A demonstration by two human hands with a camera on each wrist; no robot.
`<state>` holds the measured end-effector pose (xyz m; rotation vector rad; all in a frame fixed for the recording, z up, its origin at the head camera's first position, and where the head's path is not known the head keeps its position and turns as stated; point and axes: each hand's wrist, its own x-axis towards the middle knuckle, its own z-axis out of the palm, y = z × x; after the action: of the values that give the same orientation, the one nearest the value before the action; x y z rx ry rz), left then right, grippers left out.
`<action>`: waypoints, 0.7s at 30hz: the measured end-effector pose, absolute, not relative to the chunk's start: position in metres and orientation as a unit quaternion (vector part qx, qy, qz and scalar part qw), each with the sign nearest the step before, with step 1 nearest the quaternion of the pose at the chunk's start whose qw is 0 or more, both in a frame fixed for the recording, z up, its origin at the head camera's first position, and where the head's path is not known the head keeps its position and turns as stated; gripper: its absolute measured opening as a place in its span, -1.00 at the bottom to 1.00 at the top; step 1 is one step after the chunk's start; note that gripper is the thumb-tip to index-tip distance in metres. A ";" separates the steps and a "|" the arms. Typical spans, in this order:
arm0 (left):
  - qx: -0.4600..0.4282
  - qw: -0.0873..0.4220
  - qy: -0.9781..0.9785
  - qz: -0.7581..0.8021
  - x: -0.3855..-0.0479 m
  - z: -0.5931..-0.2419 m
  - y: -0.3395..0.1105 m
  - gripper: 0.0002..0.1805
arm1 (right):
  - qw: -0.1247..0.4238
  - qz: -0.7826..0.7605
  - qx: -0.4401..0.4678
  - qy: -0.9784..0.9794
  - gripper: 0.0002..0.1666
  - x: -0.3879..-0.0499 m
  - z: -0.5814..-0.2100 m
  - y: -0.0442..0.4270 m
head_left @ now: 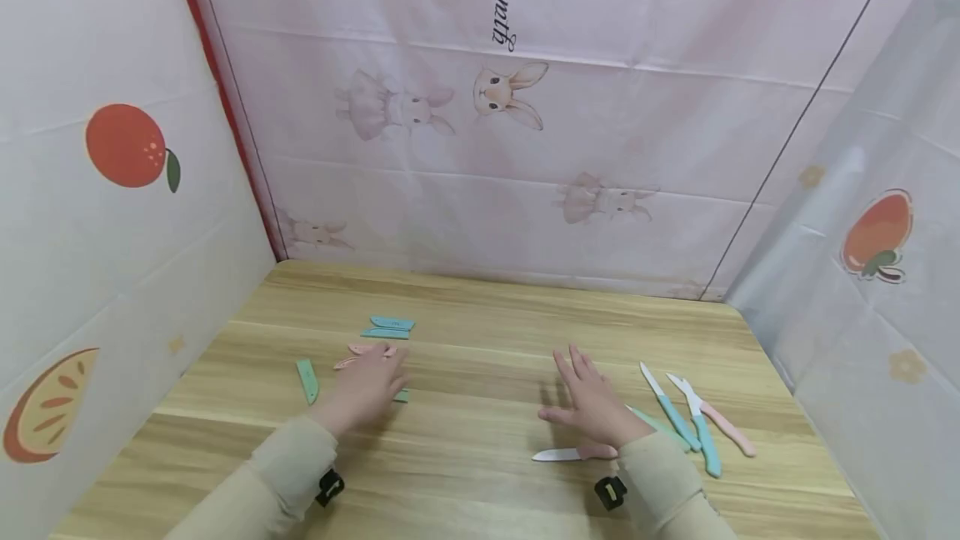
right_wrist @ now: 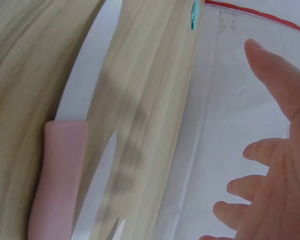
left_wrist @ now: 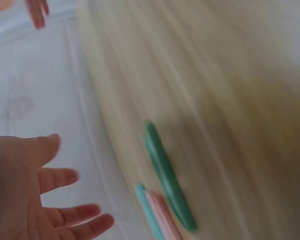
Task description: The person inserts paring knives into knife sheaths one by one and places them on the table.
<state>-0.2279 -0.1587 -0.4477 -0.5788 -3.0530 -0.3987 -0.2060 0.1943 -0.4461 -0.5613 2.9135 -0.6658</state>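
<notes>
My left hand (head_left: 366, 386) hovers over the left part of the table with its fingers loosely spread, holding nothing. Around it lie flat blade sheaths: two blue sheaths (head_left: 390, 327) just beyond, pink sheaths (head_left: 348, 362) partly behind the fingers, and a green sheath (head_left: 307, 382) to the left. Another green sheath (head_left: 402, 396) is half hidden by the hand. On the right, my right hand (head_left: 592, 407) is held with fingers apart above the table. Below it lies a knife with a pink handle (right_wrist: 60, 180), its white blade pointing left. A green-handled knife (head_left: 660, 427) is partly covered by that hand.
Right of my right hand lie two blue-handled knives (head_left: 678, 423) and another pink-handled knife (head_left: 731, 432), whose blade crosses one of the blue knives. The wooden table (head_left: 480, 382) is bounded by printed curtains (head_left: 450, 215) at the back and both sides.
</notes>
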 end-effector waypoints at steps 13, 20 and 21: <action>-0.201 -0.035 -0.978 -0.053 -0.230 -0.463 -0.196 -0.58 | 0.061 -0.242 -0.169 0.954 -0.04 -0.200 -0.448 0.210; -0.209 -0.024 -0.977 -0.028 -0.236 -0.463 -0.190 -0.74 | 0.062 -0.268 -0.132 0.952 -0.24 -0.196 -0.449 0.237; -0.207 -0.024 -0.978 -0.029 -0.236 -0.462 -0.189 -0.77 | 0.059 -0.268 -0.120 0.954 -0.29 -0.195 -0.447 0.243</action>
<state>-0.2365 -0.1887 -0.4625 -0.6612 -3.1180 -0.0935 -0.1947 0.2426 -0.4474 -0.3628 2.8895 -0.8113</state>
